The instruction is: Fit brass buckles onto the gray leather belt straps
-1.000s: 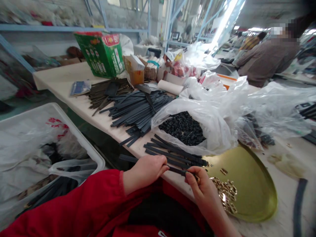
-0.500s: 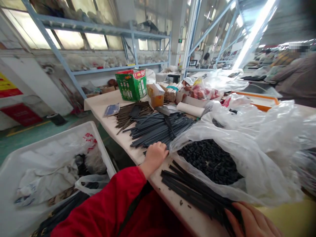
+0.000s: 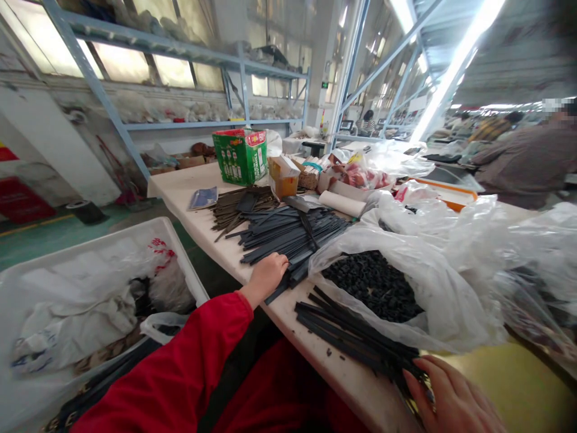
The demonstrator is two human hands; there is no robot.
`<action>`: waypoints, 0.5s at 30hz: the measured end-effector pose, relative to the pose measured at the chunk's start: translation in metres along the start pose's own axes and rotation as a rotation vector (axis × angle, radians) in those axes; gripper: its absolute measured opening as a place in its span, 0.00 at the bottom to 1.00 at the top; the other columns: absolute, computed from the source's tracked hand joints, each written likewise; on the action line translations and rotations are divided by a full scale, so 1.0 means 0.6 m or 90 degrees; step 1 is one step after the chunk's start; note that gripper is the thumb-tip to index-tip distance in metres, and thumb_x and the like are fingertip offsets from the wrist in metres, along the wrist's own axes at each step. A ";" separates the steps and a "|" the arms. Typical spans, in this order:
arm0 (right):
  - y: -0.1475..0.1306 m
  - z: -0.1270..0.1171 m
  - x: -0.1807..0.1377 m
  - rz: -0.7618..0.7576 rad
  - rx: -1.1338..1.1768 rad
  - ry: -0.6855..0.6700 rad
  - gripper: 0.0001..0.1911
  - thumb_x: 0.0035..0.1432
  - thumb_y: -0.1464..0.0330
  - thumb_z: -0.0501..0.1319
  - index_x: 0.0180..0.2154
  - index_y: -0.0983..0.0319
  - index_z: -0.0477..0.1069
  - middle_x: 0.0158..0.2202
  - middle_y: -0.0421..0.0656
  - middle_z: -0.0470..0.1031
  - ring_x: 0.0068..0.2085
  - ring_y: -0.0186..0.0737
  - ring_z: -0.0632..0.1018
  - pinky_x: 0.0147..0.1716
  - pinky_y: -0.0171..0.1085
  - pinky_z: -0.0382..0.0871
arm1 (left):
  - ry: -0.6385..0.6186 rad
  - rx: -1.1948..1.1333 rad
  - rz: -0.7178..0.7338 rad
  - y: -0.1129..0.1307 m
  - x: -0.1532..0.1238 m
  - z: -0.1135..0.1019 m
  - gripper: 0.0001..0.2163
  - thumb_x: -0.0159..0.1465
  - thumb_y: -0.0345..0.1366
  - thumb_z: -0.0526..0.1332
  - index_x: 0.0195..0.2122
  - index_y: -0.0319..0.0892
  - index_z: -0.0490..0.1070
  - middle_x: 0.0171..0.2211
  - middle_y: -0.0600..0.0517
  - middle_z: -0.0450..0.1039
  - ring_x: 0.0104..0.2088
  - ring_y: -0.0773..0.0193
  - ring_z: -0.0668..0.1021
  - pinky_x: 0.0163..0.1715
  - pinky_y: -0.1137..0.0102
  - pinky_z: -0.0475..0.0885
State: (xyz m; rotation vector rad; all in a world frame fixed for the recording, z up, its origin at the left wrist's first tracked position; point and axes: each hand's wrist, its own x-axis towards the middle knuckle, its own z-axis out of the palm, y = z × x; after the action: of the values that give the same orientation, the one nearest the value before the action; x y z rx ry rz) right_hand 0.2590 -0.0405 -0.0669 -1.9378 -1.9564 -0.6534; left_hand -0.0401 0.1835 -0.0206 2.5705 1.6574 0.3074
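My left hand (image 3: 268,278) is closed at the near ends of a pile of dark flat strips (image 3: 288,231), its fingers curled over a few of them. Some strip ends stick out below and to the right of that hand. At the lower right, my right hand (image 3: 455,394) grips the near end of a smaller bundle of black strips (image 3: 351,337) lying along the table edge. Something small and shiny shows by its thumb, too unclear to name. Between the hands, an open clear plastic bag (image 3: 444,300) holds many small black pieces (image 3: 372,285).
Brownish strips (image 3: 241,207), a green carton (image 3: 241,157), a small box (image 3: 283,175) and a white roll (image 3: 342,203) lie farther back on the table (image 3: 180,180). A white bin (image 3: 174,240) stands at the left. Another person (image 3: 527,153) sits at the far right.
My left hand has shifted left from beside the bag's rim, and more strip ends show at its right. My right hand stays at the bundle's end. The view has turned slightly.
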 end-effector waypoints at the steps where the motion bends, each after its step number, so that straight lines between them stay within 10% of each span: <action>1: -0.008 -0.007 0.004 -0.003 0.000 -0.004 0.23 0.59 0.55 0.44 0.38 0.63 0.69 0.39 0.51 0.75 0.38 0.50 0.76 0.37 0.47 0.67 | 0.000 -0.007 0.012 -0.001 -0.003 -0.001 0.11 0.66 0.33 0.48 0.44 0.39 0.66 0.40 0.46 0.69 0.43 0.62 0.72 0.44 0.70 0.65; 5: -0.031 -0.028 0.013 -0.023 -0.004 0.004 0.21 0.60 0.56 0.44 0.38 0.64 0.69 0.39 0.51 0.75 0.38 0.50 0.75 0.38 0.46 0.67 | 0.001 -0.022 0.048 0.013 -0.007 0.005 0.15 0.62 0.28 0.52 0.51 0.39 0.61 0.41 0.45 0.69 0.42 0.61 0.73 0.43 0.69 0.65; 11: -0.043 -0.046 0.014 -0.002 0.049 -0.005 0.19 0.60 0.56 0.47 0.37 0.62 0.68 0.39 0.50 0.74 0.40 0.50 0.74 0.39 0.47 0.66 | 0.020 -0.049 0.080 0.029 0.008 0.010 0.08 0.62 0.27 0.51 0.36 0.38 0.69 0.35 0.46 0.70 0.39 0.60 0.74 0.42 0.67 0.66; 15: -0.025 -0.058 0.042 0.039 0.109 -0.032 0.15 0.60 0.59 0.49 0.37 0.62 0.67 0.39 0.49 0.73 0.40 0.48 0.74 0.41 0.46 0.66 | 0.100 -0.103 0.058 0.021 0.004 -0.044 0.06 0.62 0.30 0.52 0.36 0.38 0.66 0.36 0.47 0.69 0.38 0.62 0.72 0.42 0.69 0.67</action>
State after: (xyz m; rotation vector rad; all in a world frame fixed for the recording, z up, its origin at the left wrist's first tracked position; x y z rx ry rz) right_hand 0.2396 -0.0371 -0.0259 -1.9171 -1.9064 -0.4109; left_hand -0.0331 0.1791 0.0079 2.5629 1.4922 0.6366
